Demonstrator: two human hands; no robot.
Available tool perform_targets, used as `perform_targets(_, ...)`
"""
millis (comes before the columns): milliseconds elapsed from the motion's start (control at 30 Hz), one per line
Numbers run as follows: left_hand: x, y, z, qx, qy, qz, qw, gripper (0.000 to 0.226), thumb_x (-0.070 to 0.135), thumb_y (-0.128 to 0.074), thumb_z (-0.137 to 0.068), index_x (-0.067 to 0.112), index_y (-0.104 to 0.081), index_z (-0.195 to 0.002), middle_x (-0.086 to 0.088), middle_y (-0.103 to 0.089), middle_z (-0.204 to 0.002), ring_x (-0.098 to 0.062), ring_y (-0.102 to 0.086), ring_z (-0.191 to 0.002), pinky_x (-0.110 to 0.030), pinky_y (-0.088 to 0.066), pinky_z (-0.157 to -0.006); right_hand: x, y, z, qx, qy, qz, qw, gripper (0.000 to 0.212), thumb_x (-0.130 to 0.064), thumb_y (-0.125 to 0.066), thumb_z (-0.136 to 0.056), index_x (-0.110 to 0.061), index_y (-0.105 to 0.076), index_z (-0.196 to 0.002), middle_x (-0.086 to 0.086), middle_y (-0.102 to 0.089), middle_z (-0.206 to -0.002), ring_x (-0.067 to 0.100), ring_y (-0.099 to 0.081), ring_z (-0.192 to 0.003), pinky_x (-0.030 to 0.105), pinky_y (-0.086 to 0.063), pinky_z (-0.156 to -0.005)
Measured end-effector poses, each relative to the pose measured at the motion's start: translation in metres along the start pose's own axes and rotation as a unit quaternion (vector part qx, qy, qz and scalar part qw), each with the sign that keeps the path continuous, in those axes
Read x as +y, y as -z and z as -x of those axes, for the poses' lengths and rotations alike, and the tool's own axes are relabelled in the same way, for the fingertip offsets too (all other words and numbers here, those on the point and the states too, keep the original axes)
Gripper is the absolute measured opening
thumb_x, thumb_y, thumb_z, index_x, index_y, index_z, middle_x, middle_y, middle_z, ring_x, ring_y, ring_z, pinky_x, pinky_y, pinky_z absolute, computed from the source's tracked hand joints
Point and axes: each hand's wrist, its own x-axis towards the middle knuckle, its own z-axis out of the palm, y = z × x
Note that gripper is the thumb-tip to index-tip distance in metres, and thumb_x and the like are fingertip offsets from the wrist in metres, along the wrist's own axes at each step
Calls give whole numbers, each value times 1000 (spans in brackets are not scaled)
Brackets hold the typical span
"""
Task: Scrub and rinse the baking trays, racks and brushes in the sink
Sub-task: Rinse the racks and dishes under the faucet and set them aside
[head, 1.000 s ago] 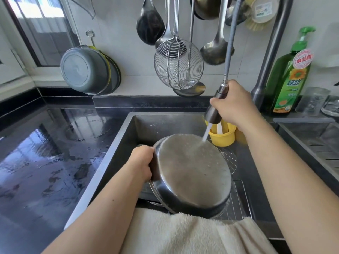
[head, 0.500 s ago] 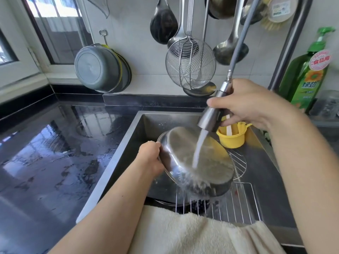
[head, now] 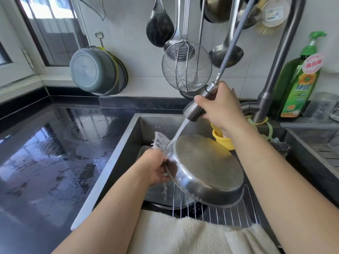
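Observation:
A round steel baking pan (head: 207, 167) is tilted over the sink (head: 126, 143), its underside facing me. My left hand (head: 156, 168) grips the pan's left rim. My right hand (head: 220, 107) holds the pull-out spray head (head: 197, 110) above the pan's upper left edge. Water streams from it onto that rim and splashes off to the left. A wire rack (head: 229, 213) lies in the sink under the pan, partly hidden by it.
A yellow cup (head: 222, 140) stands at the sink's back right. A cream towel (head: 183, 235) drapes the front edge. The wet black counter (head: 45, 153) spreads left. Ladles and a wire skimmer (head: 186, 66) hang on the wall; a green soap bottle (head: 297, 85) stands right.
The spray moved from the middle of the pan's underside to its upper left rim, where water now splashes. The pan has tilted flatter and my right hand has shifted left.

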Motion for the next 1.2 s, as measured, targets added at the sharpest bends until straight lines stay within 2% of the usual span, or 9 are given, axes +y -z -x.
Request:
perform_targets(133, -3, -4, 2, 26, -29, -67, 997, 30, -5, -29, -100, -2, -56, -114, -16, -66, -85, -30, -66, -73, -45, -61, -60, 7, 10, -2, 13, -3, 82, 997, 30, -30, -68, -96, -17, -47, -114, -5, -57, -103, 24, -60, -101, 39, -53, -83)
perform_targets(233, 0, -6, 6, 46, -44, -47, 997, 28, -5, -29, -101, 1, -56, -99, -15, -64, -76, -29, -63, -66, -46, -58, -59, 10, 27, -3, 23, -14, 167, 986, 32, -30, -67, -97, -18, -46, -118, 0, -56, -109, 25, -55, -100, 37, -44, -82)
perform_targets(400, 2, -5, 4, 46, -39, 29, 998, 33, -6, -29, -102, 4, -54, -84, -7, -56, -48, -21, -55, -50, -35, -52, -55, 2, 62, -3, -26, -62, 265, 962, 36, -29, -72, -90, -18, -52, -117, 6, -60, -107, 32, -60, -95, 49, -57, -86)
perform_targets(633, 4, -3, 3, 18, -16, 79, 997, 25, -2, -31, -104, 1, -53, -91, -8, -51, -70, -17, -50, -58, -27, -54, -52, -23, 66, 11, -152, -80, 127, 977, 20, -21, -76, -90, -14, -59, -98, 9, -67, -99, 25, -71, -89, 45, -65, -69)
perform_targets(733, 3, -4, 6, 2, -14, 57, 998, 21, -2, -34, -101, 0, -54, -97, -10, -52, -75, -21, -52, -61, -35, -51, -65, -24, 40, 15, -135, -55, 29, 989, 23, -23, -78, -89, -15, -58, -98, 6, -69, -101, 23, -73, -89, 43, -65, -66)
perform_targets(867, 2, -5, 8, -16, -5, 36, 999, 21, -5, -34, -96, 5, -53, -92, -10, -48, -71, -21, -51, -55, -31, -50, -56, -14, 8, 8, -72, -27, -28, 997, 31, -31, -77, -88, -18, -55, -105, 0, -65, -106, 22, -69, -98, 45, -64, -74)
perform_targets(967, 1, -6, 11, -17, 2, 3, 1000, 19, 0, -34, -100, 4, -52, -103, -12, -52, -73, -24, -54, -64, -38, -52, -61, -5, 3, 3, -37, -11, 2, 999, 30, -33, -73, -91, -20, -52, -107, -5, -62, -102, 22, -64, -100, 46, -59, -86)
perform_targets(1067, -1, -3, 10, 4, -8, -15, 1000, 19, -3, -37, -98, -1, -54, -106, -17, -56, -80, -29, -58, -69, -41, -57, -57, 2, 13, 0, -9, -3, 93, 996, 27, -31, -67, -97, -18, -47, -110, -10, -53, -91, 20, -56, -93, 31, -46, -74)
perform_targets(1200, 1, -1, 6, 2, -47, 85, 995, 41, -11, -34, -95, 12, -48, -126, -19, -55, -99, -26, -56, -69, -36, -56, -51, 11, 40, -2, 4, -13, 210, 978, 28, -32, -66, -95, -20, -48, -113, 0, -58, -99, 28, -58, -95, 37, -45, -78)
